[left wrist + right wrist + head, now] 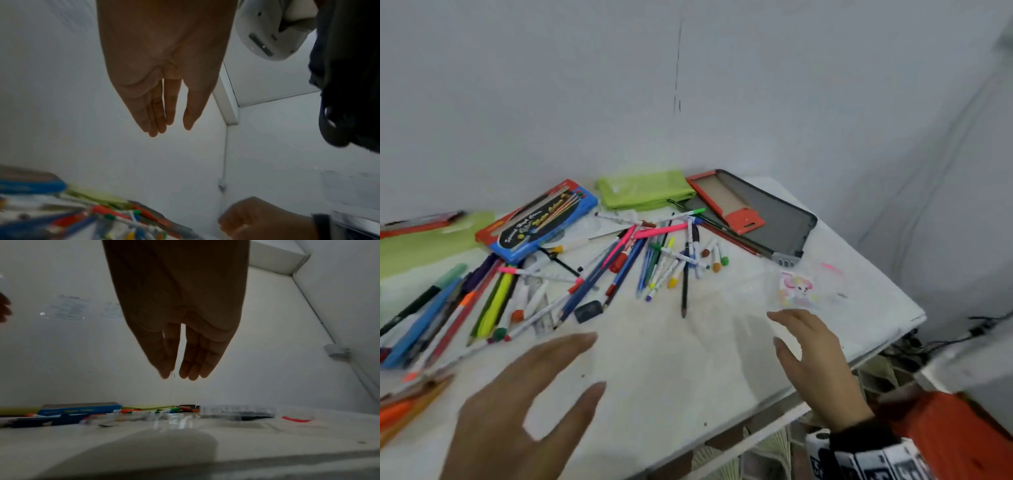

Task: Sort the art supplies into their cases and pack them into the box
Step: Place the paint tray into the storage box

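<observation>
Loose markers and pencils (661, 260) lie scattered across the white table (671, 359). A blue water-colour box (537, 219), a green pouch (643, 190) and an open grey and red case (753, 216) sit along the back. A clear plastic case with a cartoon sticker (796, 289) lies at the right. My left hand (524, 404) hovers over the near table, fingers spread and empty. My right hand (808, 349) hovers just in front of the clear case, fingers straight, holding nothing. Both wrist views show a flat hand, the left hand (164, 104) and the right hand (180, 353), above the table.
More pens, an orange marker (400, 411) and a second green pouch (428, 240) crowd the left side. A dark eraser (589, 311) lies amid the pencils. The table's right edge (887, 346) drops off to cables and a tiled floor. The wall stands close behind.
</observation>
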